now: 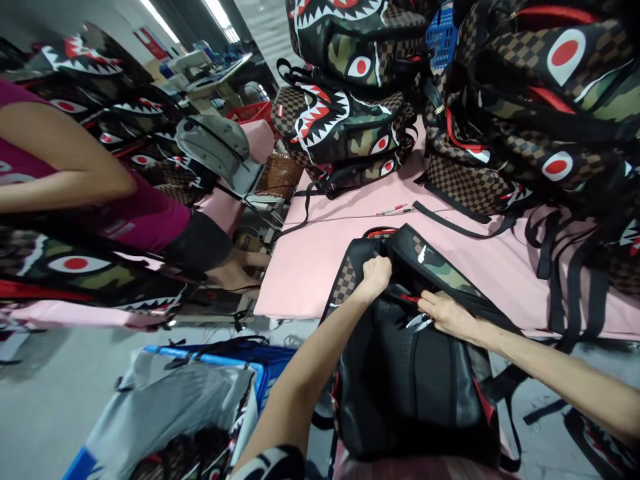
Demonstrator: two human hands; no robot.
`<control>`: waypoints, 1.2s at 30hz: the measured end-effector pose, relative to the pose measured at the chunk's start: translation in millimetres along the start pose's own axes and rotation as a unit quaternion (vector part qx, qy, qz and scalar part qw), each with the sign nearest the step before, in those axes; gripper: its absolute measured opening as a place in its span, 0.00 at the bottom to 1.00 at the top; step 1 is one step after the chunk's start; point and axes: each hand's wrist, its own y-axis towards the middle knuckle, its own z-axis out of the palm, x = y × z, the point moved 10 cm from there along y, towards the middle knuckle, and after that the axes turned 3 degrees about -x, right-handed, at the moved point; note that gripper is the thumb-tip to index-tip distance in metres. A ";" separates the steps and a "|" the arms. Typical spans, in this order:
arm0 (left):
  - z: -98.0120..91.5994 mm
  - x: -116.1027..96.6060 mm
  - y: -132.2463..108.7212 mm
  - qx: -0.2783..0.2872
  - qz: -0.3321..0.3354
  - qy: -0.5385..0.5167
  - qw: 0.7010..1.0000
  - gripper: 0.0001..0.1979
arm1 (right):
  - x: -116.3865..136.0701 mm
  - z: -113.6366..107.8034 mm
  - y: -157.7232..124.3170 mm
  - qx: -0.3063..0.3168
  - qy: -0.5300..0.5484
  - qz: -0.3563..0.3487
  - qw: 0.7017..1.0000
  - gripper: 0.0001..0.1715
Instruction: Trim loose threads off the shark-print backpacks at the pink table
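A black backpack (405, 380) with camouflage and brown checker panels lies in front of me, hanging over the near edge of a pink table (310, 260). My left hand (376, 273) is a closed fist gripping the top edge of the backpack's upper flap. My right hand (445, 313) is closed on small metal snips (419, 323), their tips against the backpack's opening near a red lining.
Piles of shark-mouth camouflage backpacks (345, 127) and checkered ones (530, 107) fill the far and right side of the table. Another person in a magenta top (135, 213) works at the left. A blue crate (240, 367) with a grey bag stands on the floor below.
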 end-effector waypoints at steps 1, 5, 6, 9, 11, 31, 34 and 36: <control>1.6 -2.2 -3.9 -0.009 0.014 0.001 1.000 0.14 | -4.8 -1.0 -0.5 -0.002 0.008 0.017 1.000 0.17; 7.7 -20.2 -16.8 -0.045 0.102 -0.010 0.994 0.16 | -21.0 -5.1 -0.1 -0.011 0.011 0.052 0.999 0.12; 10.0 -24.9 -16.9 -0.046 0.122 -0.015 0.991 0.18 | -23.7 -5.9 0.3 -0.014 0.009 0.053 0.998 0.12; 17.7 -33.3 -8.4 -0.035 0.144 -0.024 0.989 0.16 | -28.1 -4.5 1.2 -0.014 0.013 0.042 0.999 0.12; 22.2 -36.4 -0.7 -0.023 0.145 -0.028 0.989 0.12 | -29.6 -1.0 1.0 -0.011 0.022 0.033 0.999 0.13; 44.0 3.5 -6.8 -0.034 -0.002 -0.292 0.956 0.04 | -81.5 -32.5 41.4 -0.002 0.007 0.093 0.996 0.13; 45.4 8.5 -7.5 -0.046 -0.022 -0.323 0.945 0.03 | -76.1 -26.9 52.6 0.017 -0.031 0.055 0.998 0.08; 45.8 11.3 -9.0 -0.055 -0.034 -0.340 0.938 0.03 | -70.9 -22.6 59.5 0.028 -0.054 0.026 0.998 0.06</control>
